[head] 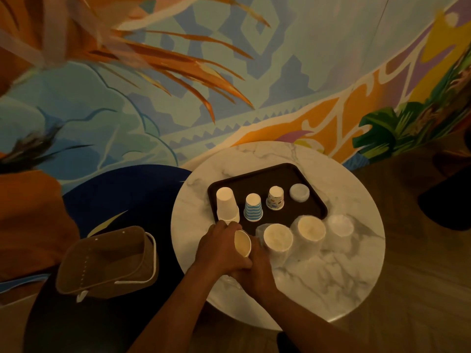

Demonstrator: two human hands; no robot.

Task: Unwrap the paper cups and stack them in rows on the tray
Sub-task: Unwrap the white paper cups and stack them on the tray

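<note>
At the near edge of the round marble table (331, 276), a paper cup (242, 243) is being held tilted above the tabletop, its cream inside being shown to the camera. It is being gripped by the curled fingers of the left hand (219, 247). The right hand (254, 268) is being pressed in just beneath and partly covered by the left, so what its fingers are closing on cannot be told. Just beside the hands, to the right, three stacks in clear wrap (311, 228) are being kept in a row on the table, round pale ends up. Beyond them, a dark tray (267, 179) is being used to carry a row of upturned cups: a white stack (226, 205) at the left, a blue-striped cup (253, 207), a patterned cup (275, 197), and a short pale round piece (299, 192) at the right. Left of the table, a brown basket (107, 261) with a white handle is being left with its open top upward.
</note>
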